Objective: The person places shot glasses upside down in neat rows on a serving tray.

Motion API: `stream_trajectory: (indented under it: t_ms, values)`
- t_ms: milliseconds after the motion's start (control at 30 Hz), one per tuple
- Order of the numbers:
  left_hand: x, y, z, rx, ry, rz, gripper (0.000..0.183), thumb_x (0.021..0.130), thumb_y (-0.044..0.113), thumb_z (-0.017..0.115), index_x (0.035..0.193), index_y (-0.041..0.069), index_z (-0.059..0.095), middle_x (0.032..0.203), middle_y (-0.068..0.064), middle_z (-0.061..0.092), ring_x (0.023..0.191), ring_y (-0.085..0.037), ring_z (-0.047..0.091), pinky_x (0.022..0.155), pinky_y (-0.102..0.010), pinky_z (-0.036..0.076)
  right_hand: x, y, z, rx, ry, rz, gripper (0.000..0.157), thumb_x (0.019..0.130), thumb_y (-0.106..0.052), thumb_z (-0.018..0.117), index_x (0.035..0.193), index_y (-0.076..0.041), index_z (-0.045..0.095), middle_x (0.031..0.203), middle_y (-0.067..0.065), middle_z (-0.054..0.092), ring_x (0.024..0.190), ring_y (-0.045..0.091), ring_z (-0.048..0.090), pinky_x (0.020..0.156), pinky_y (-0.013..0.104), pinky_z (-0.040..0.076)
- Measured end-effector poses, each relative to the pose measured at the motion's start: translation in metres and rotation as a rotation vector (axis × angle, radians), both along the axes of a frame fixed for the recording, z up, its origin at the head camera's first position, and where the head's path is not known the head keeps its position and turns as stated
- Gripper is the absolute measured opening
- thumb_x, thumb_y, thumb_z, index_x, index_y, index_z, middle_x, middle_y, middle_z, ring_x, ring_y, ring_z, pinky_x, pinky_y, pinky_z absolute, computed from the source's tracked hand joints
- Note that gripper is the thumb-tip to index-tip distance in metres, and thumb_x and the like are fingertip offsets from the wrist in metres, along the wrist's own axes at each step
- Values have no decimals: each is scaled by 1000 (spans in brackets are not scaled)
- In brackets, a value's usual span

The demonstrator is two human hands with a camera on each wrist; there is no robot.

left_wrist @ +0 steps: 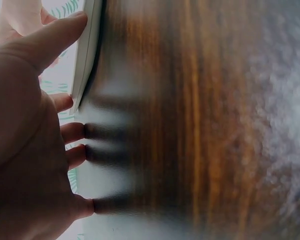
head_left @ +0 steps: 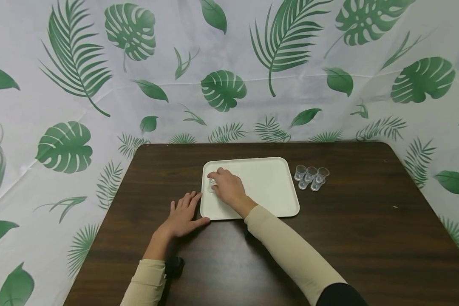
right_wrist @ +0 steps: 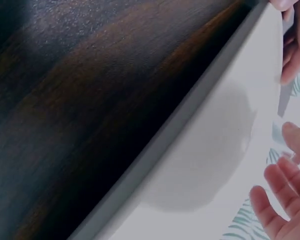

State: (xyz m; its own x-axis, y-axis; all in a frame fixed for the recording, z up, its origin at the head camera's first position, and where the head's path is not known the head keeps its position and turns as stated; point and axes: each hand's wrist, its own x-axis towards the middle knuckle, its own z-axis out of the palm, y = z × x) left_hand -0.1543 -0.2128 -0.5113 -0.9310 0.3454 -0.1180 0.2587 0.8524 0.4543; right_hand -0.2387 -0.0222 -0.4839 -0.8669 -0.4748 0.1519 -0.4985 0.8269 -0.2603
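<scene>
A white rectangular tray (head_left: 269, 187) lies on the dark wooden table. Over its left part, my right hand (head_left: 229, 187) grips a small clear plastic cup (head_left: 212, 183) between thumb and fingers; the hand partly hides the cup. My left hand (head_left: 181, 217) is spread flat at the tray's near left corner, with the thumb at the rim and the other fingers reaching along the left side. In the left wrist view the left thumb (left_wrist: 62, 37) overlaps the tray edge (left_wrist: 87, 55), while other fingertips meet the tabletop.
Several more small clear cups (head_left: 311, 174) stand grouped on the table (head_left: 359, 229) just right of the tray. A white cloth with green leaf prints (head_left: 191, 114) hangs behind and around the table. A tiny pale scrap (head_left: 395, 207) lies toward the table's right side.
</scene>
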Motion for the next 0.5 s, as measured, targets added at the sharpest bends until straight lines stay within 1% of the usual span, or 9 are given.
stream_trajectory:
  t_ms: [133, 267, 400, 500]
  values:
    - [-1, 0, -5, 15, 9, -7, 89, 91, 57, 60, 156, 8, 23, 157, -25, 21, 144, -45, 13, 103, -75, 6, 1, -2, -1, 47, 10, 32, 41, 93, -23, 70, 133, -26, 63, 107, 0, 59, 92, 17, 58, 68, 33, 51]
    - [-2, -1, -9, 15, -5, 3, 90, 91, 60, 58, 157, 12, 20, 159, -21, 19, 146, -42, 10, 104, -74, 5, 3, -5, -1, 72, 14, 45, 44, 94, -22, 69, 136, -28, 60, 109, -1, 59, 93, 17, 59, 68, 33, 50]
    - [-3, -3, -11, 6, -15, 17, 91, 90, 63, 58, 158, 16, 19, 160, -18, 18, 147, -40, 9, 105, -73, 4, 3, -7, 0, 80, 29, 47, 49, 93, -23, 69, 140, -28, 57, 110, -1, 60, 94, 18, 60, 69, 34, 51]
    - [-3, -3, -11, 5, -20, 15, 92, 90, 64, 57, 158, 16, 18, 161, -18, 17, 147, -39, 9, 105, -72, 4, 3, -8, -1, 95, 21, 42, 56, 92, -26, 70, 145, -28, 51, 114, 0, 61, 98, 19, 61, 71, 36, 52]
